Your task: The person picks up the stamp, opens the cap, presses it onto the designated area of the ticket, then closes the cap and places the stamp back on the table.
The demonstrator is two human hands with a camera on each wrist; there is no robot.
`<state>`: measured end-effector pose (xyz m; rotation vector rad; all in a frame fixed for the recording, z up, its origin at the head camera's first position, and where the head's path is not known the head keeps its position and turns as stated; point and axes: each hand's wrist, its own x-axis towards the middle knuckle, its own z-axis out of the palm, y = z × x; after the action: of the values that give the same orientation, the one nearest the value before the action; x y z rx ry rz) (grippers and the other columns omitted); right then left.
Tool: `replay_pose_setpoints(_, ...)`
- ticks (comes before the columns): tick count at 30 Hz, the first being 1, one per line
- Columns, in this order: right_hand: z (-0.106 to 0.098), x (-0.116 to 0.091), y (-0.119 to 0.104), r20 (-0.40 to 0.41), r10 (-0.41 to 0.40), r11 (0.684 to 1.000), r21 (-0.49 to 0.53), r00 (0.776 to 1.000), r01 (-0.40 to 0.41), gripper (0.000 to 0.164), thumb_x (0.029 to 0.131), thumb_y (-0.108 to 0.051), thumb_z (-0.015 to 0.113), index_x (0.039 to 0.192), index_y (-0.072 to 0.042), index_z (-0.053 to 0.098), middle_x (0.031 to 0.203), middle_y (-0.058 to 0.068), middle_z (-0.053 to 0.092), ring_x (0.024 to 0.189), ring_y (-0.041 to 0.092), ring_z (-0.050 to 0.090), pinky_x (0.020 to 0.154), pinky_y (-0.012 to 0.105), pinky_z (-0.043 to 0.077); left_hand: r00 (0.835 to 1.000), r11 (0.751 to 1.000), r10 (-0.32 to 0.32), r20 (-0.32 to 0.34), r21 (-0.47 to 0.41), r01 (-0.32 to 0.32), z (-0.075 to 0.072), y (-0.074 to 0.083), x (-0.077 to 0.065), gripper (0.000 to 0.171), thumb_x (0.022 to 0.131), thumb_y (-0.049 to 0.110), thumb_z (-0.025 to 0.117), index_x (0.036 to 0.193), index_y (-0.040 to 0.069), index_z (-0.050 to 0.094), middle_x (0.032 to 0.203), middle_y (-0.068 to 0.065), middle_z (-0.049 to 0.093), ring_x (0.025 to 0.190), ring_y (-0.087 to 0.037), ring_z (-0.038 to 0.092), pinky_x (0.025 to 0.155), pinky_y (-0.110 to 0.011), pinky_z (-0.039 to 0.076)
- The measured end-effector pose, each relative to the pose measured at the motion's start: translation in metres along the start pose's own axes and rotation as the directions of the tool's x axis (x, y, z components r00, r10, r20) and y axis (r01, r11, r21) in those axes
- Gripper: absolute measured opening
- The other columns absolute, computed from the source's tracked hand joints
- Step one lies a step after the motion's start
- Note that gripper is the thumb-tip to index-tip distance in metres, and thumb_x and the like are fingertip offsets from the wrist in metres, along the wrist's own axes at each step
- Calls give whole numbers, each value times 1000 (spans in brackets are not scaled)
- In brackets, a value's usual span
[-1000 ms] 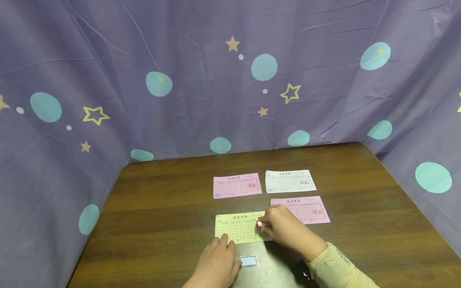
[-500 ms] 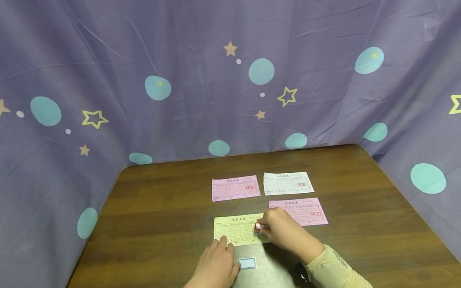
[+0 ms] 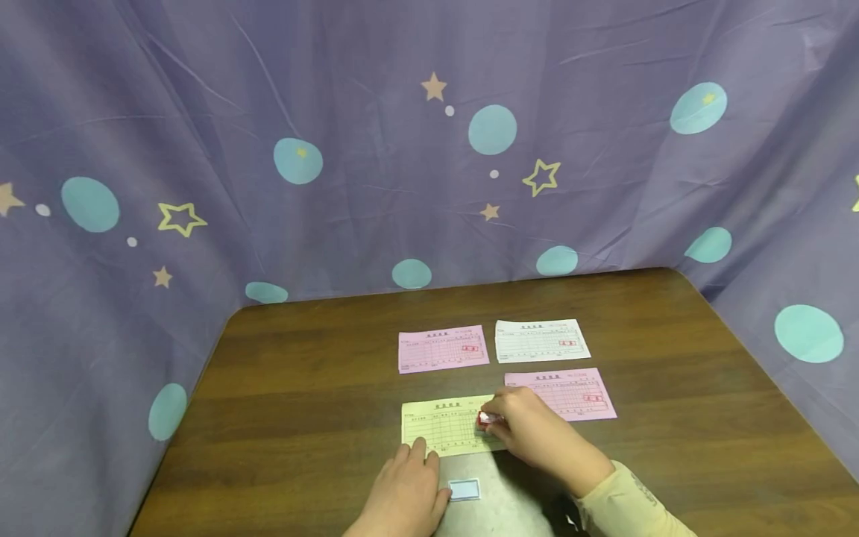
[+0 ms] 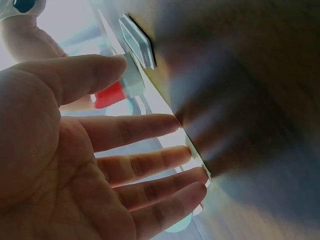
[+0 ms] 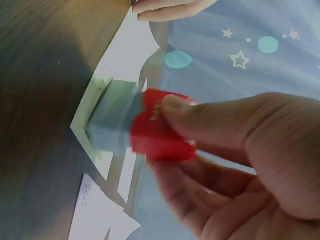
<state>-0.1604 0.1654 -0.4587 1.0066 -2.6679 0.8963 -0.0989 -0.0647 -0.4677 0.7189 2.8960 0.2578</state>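
My right hand [image 3: 526, 426] pinches a red and grey hand stamp [image 5: 161, 125] between thumb and fingers. In the right wrist view the stamp's grey base stands upright against the yellow form slip [image 3: 432, 425]. The straight fingertips of my left hand [image 3: 405, 492] rest on the slip's near left edge, palm down. Beside the left thumb lies a small flat rectangular piece with a pale blue face [image 3: 464, 489], which looks like a stamp cap. The right hand covers the slip's right end.
Behind the yellow slip lie a pink slip [image 3: 429, 360] at left and a white slip [image 3: 537, 350] at right. Another pink slip [image 3: 570, 391] lies partly behind the right hand. All three bear red stamp marks. A purple patterned curtain [image 3: 369, 209] surrounds the brown wooden table [image 3: 282, 418].
The head view shifts slightly. Both hands keep their places, with the stamp staying on the right part of the yellow slip.
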Motion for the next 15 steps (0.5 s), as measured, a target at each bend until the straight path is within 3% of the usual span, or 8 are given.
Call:
replay_pose_setpoints(8,-22,-8,3,-176,18,999,-39,984,-25,23,77,-1,86,97,-4,75,87,-2,65,75,12,61,68,37,54,1000,1000,14,-20,4,-14,-5,-2,1,41,90,34,74,106,-4,70,112,-18,60,98,-33,59,82,-49,53)
replay_pose_setpoints(15,-32,-20,7,-266,-33,999,-48,963,21,29,71,7,86,96,-3,75,87,-4,67,74,7,60,64,33,54,1000,1000,2,-24,-5,-2,-4,-1,2,43,89,34,75,107,-4,70,113,-19,60,100,-34,59,83,-51,52)
